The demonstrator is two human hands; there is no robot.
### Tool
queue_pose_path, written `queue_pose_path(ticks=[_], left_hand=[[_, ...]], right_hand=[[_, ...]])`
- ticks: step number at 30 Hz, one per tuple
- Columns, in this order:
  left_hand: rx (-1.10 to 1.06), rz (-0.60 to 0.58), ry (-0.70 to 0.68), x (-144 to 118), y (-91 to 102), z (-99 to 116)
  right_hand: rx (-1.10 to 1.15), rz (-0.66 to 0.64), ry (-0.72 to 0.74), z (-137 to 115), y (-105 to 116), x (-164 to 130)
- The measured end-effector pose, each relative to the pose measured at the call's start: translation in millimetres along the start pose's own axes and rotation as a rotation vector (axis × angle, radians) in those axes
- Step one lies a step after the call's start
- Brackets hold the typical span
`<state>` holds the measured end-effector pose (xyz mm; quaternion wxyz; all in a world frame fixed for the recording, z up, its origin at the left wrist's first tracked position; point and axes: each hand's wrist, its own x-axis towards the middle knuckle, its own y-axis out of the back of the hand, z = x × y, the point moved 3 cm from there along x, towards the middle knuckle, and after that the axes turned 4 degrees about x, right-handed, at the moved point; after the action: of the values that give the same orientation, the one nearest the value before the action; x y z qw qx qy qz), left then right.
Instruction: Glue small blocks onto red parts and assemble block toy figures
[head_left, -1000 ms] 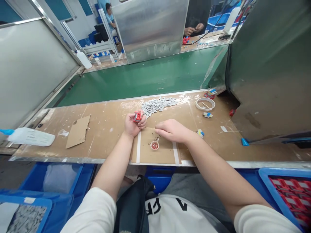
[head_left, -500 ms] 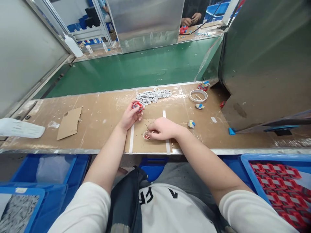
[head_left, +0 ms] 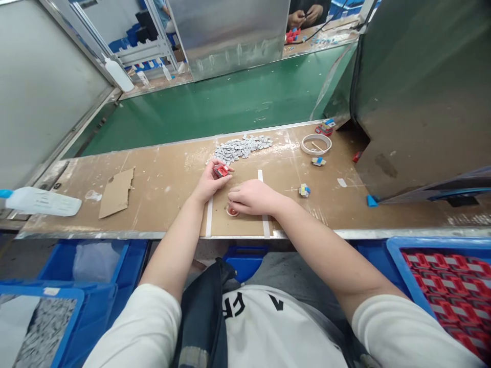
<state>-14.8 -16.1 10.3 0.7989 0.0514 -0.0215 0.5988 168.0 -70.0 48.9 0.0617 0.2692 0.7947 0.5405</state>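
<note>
My left hand (head_left: pixel 206 186) is closed on a small red plastic part (head_left: pixel 221 170), its recessed side tipped up between thumb and fingers. To the right, my right hand (head_left: pixel 255 198) bends down over a small round dish (head_left: pixel 232 211) with reddish contents. Its thumb and fingertips are pressed together at the dish's upper edge; whatever they pinch is too small or hidden. Below both hands lies a cardboard sheet (head_left: pixel 233 227) with white tape strips (head_left: pixel 209 217) along its sides. Just beyond my left hand spreads a pile of small grey pieces (head_left: pixel 243 147).
At the right lie a tape roll (head_left: pixel 316 144) and a few blue-and-yellow pieces (head_left: pixel 304 190). A white bottle (head_left: pixel 44 201) and torn cardboard (head_left: pixel 117 193) lie left. A green belt (head_left: pixel 215 102) runs behind. Blue crates (head_left: pixel 395 250) flank me; a co-worker's hands (head_left: pixel 306 16) show beyond.
The red part in my left hand has turned so its recessed side shows more. My right hand's fingers have drawn in and risen slightly at the dish. The whole view has shifted a little.
</note>
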Motion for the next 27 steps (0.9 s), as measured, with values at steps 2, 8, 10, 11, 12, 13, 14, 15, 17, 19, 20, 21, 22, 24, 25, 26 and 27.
queue_pose_path(ticks=[2,8,10,11,12,13,14,15,17,19,20,21,22,24,25,26,27], left_hand=[[0.053,-0.019,-0.017,-1,-0.7,2],[0.085,-0.030,-0.019,-1,-1.9,-2],[0.130,-0.034,-0.043,-1,-2.5,-2],[0.159,-0.035,-0.056,-1,-2.9,-2],[0.186,-0.036,-0.065,-1,-3.3,-2],[0.211,-0.037,-0.066,-1,-3.8,-1],[0.232,-0.037,-0.062,-2,-4.3,0],[0.248,-0.037,-0.056,-2,-4.8,1],[0.277,-0.045,-0.034,-3,-6.1,3],[0.309,-0.051,-0.017,-4,-7.6,5],[0.326,-0.053,-0.014,-5,-8.3,6],[0.343,-0.055,-0.013,-5,-9.1,7],[0.358,-0.057,-0.012,-5,-9.8,8],[0.378,-0.062,-0.009,-5,-11.3,10],[0.386,-0.064,-0.004,-6,-11.8,11],[0.393,-0.065,0.002,-6,-12.1,11],[0.399,-0.066,0.008,-6,-12.2,11]], right_hand=[[-0.002,0.003,-0.002,1,-1,-1],[0.164,0.040,0.066,2,-5,-3],[0.254,0.111,0.055,3,-4,-2],[0.299,0.161,0.032,5,-3,-2],[0.344,0.220,0.003,7,-1,-1],[0.391,0.285,-0.024,10,0,-1],[0.436,0.360,-0.049,13,2,-2],[0.476,0.445,-0.076,16,4,-2],[0.522,0.634,-0.150,24,8,-5],[0.506,0.788,-0.244,31,10,-7],[0.483,0.829,-0.286,34,11,-7],[0.458,0.844,-0.318,36,10,-7],[0.432,0.842,-0.341,37,10,-7],[0.387,0.814,-0.373,38,9,-5],[0.369,0.799,-0.387,38,8,-4],[0.354,0.786,-0.403,38,8,-3],[0.343,0.773,-0.419,38,8,-3]])
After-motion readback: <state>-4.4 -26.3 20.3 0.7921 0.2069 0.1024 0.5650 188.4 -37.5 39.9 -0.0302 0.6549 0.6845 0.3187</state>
